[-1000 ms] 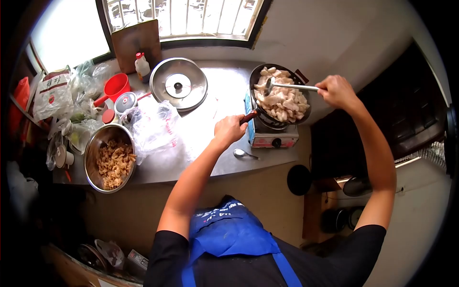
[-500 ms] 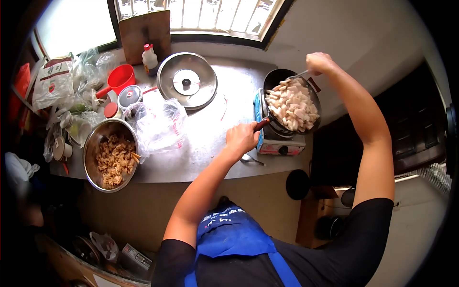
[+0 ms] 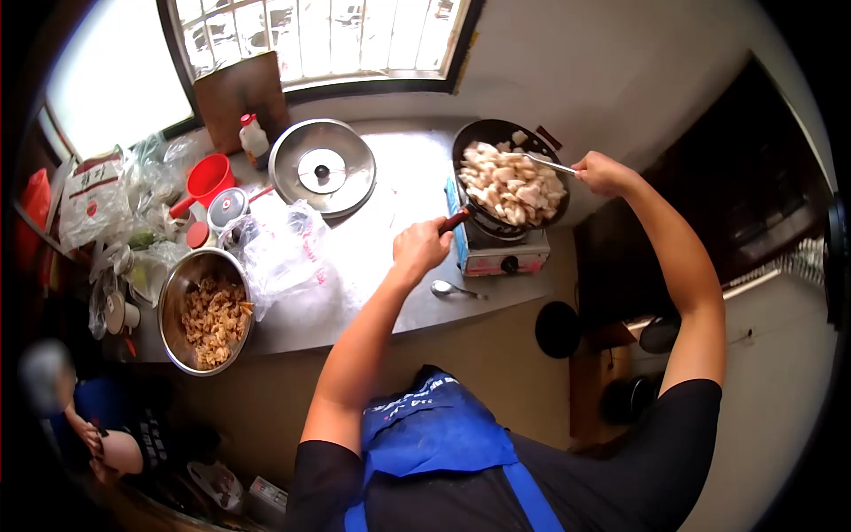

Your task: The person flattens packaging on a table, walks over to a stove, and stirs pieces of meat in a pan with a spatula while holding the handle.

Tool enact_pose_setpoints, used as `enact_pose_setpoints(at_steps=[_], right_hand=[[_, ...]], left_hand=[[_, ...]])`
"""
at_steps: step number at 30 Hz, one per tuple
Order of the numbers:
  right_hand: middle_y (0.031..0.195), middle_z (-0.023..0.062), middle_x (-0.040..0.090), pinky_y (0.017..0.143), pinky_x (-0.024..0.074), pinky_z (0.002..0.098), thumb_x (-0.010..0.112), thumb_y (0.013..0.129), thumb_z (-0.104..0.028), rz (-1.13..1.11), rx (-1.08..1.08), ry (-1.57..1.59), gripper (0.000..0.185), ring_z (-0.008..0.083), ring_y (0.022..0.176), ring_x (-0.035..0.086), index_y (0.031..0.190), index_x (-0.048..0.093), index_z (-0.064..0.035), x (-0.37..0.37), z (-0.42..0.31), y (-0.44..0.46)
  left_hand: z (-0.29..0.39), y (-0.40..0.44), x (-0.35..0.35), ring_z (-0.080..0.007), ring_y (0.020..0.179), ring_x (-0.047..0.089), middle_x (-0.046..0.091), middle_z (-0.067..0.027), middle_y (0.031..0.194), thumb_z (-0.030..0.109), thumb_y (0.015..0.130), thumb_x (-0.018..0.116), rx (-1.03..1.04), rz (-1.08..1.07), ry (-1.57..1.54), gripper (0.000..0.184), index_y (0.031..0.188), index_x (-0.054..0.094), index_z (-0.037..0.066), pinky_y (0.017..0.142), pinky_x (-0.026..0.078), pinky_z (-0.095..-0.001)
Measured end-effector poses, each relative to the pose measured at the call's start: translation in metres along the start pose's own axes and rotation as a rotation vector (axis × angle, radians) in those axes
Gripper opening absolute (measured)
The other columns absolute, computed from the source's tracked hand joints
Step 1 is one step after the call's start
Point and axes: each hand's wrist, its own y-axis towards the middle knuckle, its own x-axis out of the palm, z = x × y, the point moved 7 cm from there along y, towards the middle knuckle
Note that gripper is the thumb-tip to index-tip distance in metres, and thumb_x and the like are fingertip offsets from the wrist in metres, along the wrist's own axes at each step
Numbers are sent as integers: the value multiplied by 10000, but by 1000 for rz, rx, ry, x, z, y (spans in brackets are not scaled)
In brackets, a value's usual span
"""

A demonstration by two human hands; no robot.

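Observation:
My left hand (image 3: pixel 419 246) is closed around the dark brown handle (image 3: pixel 454 221) of a black wok (image 3: pixel 566 197). Pale, whitish chopped pieces of food (image 3: pixel 510 184) fill much of the wok, which sits on a portable gas stove (image 3: pixel 507 257). At the wok's right side, my right hand (image 3: pixel 605 173) grips a metal spatula (image 3: pixel 551 164); its head is hidden among the pieces. A metal spoon (image 3: pixel 452 289) lies on the counter just below my left hand.
On the steel counter (image 3: pixel 372 301) stand a wide metal lid (image 3: pixel 362 182), a steel bowl (image 3: pixel 168 332) of browned food, a plastic bag (image 3: pixel 288 253), a red dipper (image 3: pixel 210 176) and a sauce bottle (image 3: pixel 254 140). Another person's hand (image 3: pixel 86 434) shows at lower left.
My right hand has come down beside the wok, and the spatula now lies lower across its right side. The view has shifted, and another person shows more fully at lower left.

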Motion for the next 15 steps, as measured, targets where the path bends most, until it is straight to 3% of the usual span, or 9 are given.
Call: enact_pose_setpoints(at_steps=[4,7,9,11,14,15], right_hand=[[586,-14,443,391,320,279,522,1018,-174,32,-15,116,392,96,451,374,1389,597,-72,7,3,-62],[614,-12,502,419,350,304,549,1012,-190,207,-83,201,363,91,488,444,1342,641,-68,-1,16,-93],[606,-32,486,424,331,261,553,1020,-194,211,11,365,346,69,499,431,1328,654,-74,-23,16,-135],[614,-41,468,435,325,238,551,1023,-173,171,19,381,332,56,505,414,1322,659,-77,-39,29,-156],[612,-39,463,433,324,242,555,1015,-158,111,31,302,336,60,503,409,1321,657,-63,-47,28,-189],[609,-37,461,434,324,245,562,1008,-154,69,60,236,340,63,503,406,1319,656,-53,-45,26,-196]], left_hand=[[-3,4,4,-378,940,706,746,-165,1004,414,894,653,-13,-44,22,419,1258,703,213,839,551,-467],[-5,4,4,-368,951,706,747,-159,1005,421,895,651,-20,-49,35,431,1272,697,217,845,551,-453],[-5,6,6,-369,947,707,747,-160,1003,424,895,649,-12,-57,41,431,1271,698,219,843,551,-453],[-6,8,7,-388,894,707,741,-175,940,400,885,649,12,0,53,345,1172,733,226,814,548,-493],[0,12,7,-389,842,705,735,-180,899,367,869,646,96,7,135,314,1063,750,143,782,552,-500],[1,14,10,-393,814,703,721,-196,844,349,846,651,141,35,158,307,961,731,77,763,552,-504]])
